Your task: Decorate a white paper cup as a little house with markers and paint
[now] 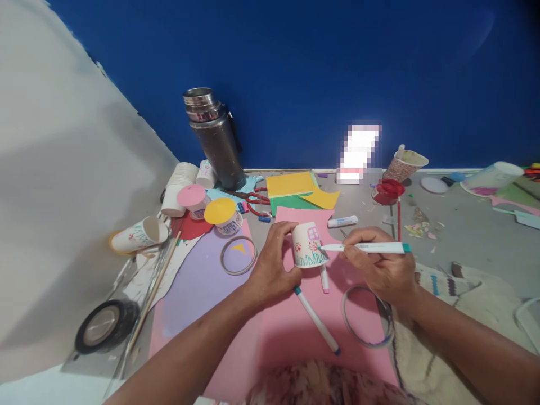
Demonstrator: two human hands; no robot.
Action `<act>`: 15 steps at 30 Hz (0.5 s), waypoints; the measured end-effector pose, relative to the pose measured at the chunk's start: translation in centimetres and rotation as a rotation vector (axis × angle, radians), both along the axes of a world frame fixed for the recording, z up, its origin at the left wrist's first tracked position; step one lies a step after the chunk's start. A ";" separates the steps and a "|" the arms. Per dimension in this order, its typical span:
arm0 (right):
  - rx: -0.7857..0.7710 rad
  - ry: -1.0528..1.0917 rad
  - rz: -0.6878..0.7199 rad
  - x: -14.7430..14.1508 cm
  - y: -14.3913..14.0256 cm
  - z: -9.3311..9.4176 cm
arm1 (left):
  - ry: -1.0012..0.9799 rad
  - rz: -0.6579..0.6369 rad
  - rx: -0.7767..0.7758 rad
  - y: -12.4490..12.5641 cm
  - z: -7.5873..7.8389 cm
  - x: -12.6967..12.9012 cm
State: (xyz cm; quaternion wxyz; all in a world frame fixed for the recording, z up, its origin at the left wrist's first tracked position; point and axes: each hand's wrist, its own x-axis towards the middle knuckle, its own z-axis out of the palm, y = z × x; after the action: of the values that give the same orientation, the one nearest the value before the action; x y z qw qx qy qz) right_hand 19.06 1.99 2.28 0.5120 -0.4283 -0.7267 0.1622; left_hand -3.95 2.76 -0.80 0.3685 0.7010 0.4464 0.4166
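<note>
My left hand (pixel 276 261) grips a small white paper cup (pixel 304 247) from its left side, thumb low and fingers at the top. The cup bears a pink window, red flowers and green grass strokes. In my right hand (pixel 382 267) is a white marker (pixel 371 247) with a green end, its tip at the cup's right side by the drawn flowers. Below the cup lies a second marker (pixel 318 323) with a teal end and a blue end. Partly behind the cup, a pink-tipped marker (pixel 324 279) rests on the pink paper (pixel 291 343).
Paper cups with pink (pixel 192 196) and yellow (pixel 220 211) discs stand left, near a steel flask (pixel 215 140). A roll of black tape (pixel 105 326) lies at lower left. Beside my right wrist are a bangle (pixel 345 312) and a cloth (pixel 447 343). A red jar (pixel 387 192) stands behind.
</note>
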 end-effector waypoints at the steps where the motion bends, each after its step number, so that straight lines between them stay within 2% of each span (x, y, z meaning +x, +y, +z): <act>1: 0.006 -0.004 0.001 0.0 0.0 0.0 | -0.001 0.004 -0.004 0.0 0.0 0.0; 15: -0.005 0.029 -0.019 -0.2 0.1 0.1 | -0.006 -0.024 0.012 0.0 0.0 -0.1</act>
State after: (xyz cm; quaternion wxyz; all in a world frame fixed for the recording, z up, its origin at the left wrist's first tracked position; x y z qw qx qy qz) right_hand 18.90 2.11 2.35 0.5229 -0.4341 -0.7147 0.1653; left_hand -4.02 2.75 -0.84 0.3705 0.7073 0.4344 0.4168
